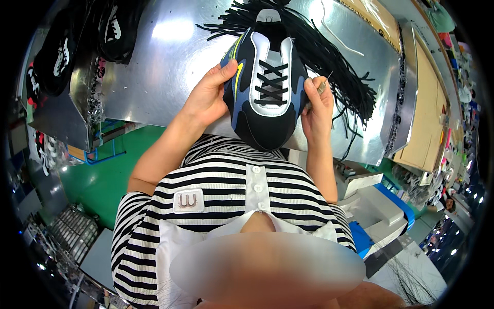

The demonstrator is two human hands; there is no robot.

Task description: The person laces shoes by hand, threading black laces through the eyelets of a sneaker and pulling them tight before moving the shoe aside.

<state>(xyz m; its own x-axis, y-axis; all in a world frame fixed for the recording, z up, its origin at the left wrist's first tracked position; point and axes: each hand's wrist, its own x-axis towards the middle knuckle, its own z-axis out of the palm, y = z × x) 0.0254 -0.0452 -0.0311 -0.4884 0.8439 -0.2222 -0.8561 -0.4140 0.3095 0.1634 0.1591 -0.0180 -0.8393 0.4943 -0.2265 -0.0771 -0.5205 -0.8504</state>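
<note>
Between my two hands is a sneaker [268, 125], its toe toward me and its tongue away from me. The upper is black and blue with yellow marks and a white eyestay. A black shoelace [271, 82] crosses through the lower eyelets. My left hand [210, 92] grips the shoe's left side, thumb on the upper. My right hand [317, 105] holds the right side, with a thin needle-like tip and something brownish at its fingers, too small to name. The fingers under the shoe are hidden.
A bundle of black laces [345, 77] lies across the metal table [149, 82] behind and right of the shoe, beside a white lace [342, 45]. More black shoes [117, 31] stand at the far left. Cardboard [422, 103] lies along the right side.
</note>
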